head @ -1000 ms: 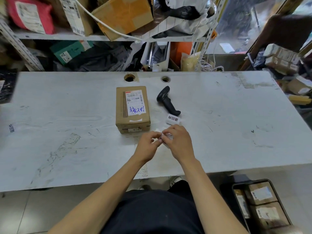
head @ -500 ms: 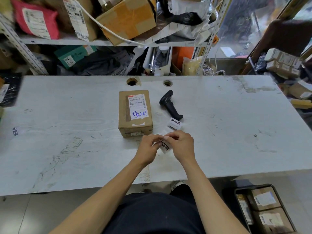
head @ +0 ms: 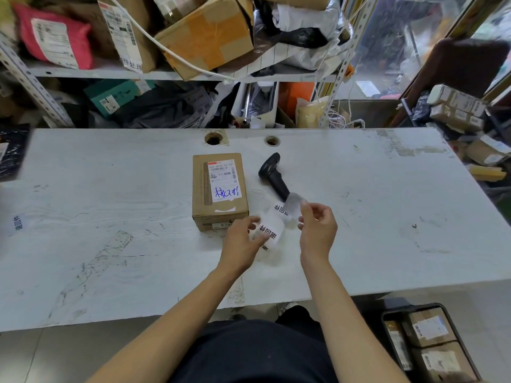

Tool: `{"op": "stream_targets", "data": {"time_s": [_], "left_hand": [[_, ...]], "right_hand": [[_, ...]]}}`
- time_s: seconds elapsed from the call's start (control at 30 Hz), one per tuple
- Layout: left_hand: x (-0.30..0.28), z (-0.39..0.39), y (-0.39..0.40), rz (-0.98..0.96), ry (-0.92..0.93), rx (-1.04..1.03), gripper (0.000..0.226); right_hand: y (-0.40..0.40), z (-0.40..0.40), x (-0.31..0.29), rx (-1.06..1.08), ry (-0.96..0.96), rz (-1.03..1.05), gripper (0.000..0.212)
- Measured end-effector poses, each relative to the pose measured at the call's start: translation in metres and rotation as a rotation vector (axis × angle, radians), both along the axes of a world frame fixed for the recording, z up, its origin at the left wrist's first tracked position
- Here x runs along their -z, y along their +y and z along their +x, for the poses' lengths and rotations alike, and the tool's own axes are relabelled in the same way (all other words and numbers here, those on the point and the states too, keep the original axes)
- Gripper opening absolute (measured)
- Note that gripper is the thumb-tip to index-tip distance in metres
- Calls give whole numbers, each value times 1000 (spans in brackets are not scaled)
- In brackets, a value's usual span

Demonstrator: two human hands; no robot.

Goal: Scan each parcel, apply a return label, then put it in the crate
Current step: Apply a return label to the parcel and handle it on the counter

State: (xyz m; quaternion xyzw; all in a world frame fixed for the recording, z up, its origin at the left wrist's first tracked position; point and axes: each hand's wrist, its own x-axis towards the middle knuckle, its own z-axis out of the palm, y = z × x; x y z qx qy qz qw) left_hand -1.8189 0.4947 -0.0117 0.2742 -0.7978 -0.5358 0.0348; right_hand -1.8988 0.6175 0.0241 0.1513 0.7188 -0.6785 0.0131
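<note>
Brown cardboard, the parcel [head: 219, 189] sits mid-table [head: 110, 217], shipping label up. Just in front of it, the hands have drawn apart since a moment ago: the left hand [head: 243, 241] pinches the peeled return label [head: 269, 230], the right hand [head: 318, 228] pinches the translucent backing [head: 294, 204]. The label looks ready to stick. The scanner [head: 273, 175] lies right of the parcel; bare table left; the crate [head: 431, 344] waits beyond the near edge, rightward.

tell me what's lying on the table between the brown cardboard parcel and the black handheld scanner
In the head view, only bare white table shows between the brown cardboard parcel and the black handheld scanner. The white return labels sit nearer the person.
</note>
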Motion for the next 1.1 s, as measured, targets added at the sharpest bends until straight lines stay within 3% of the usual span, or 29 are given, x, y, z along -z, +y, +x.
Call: {"op": "stream_targets", "data": {"time_s": [0.1, 0.17, 0.23, 0.43, 0.67, 0.77, 0.87, 1.0, 1.1], "left_hand": [[-24, -6, 1, 144, 70, -98, 12], [-39, -10, 0, 376, 141, -175, 24], [-50, -10, -2, 491, 173, -246, 32], [-47, -7, -26, 468, 200, -391, 20], [-36, -1, -49, 375, 212, -406, 13], [-37, -4, -57, 519, 247, -479, 14], [-41, -8, -56, 930, 293, -531, 14], [-36, -14, -54, 1235, 361, -608, 29], [-34, -16, -55, 1299, 381, -634, 29]], "right_hand": [[-14, 12, -2, -156, 186, 200, 18], [-23, 18, -2, -275, 300, 292, 21], [-30, 22, -1, -390, 371, 358, 22], [-43, 29, 8, -628, 344, 391, 36], [-56, 23, 9, -762, 99, 237, 61], [-64, 21, 10, -768, -43, 67, 39], [-82, 21, 6, -645, -76, -25, 18], [-103, 22, 6, -521, -159, -159, 11], [-111, 23, 9, -464, -163, -180, 11]]}}
